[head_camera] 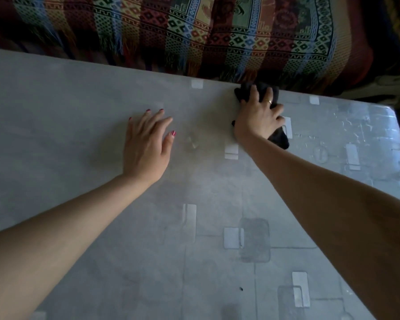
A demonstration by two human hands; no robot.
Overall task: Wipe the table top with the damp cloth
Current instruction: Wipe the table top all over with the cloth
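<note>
Black cloth point(278, 137), grey rectangle-patterned table top point(79, 116), multicoloured striped throw point(194, 31).

Both forearms are bare, with no sleeves in view. The left hand point(146, 146) has red-painted nails; the right hand point(258, 118) wears a gold ring.

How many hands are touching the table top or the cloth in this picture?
2. The left hand rests flat on the grey table top, left of centre. The right hand presses the dark cloth near the table's far edge.
</note>
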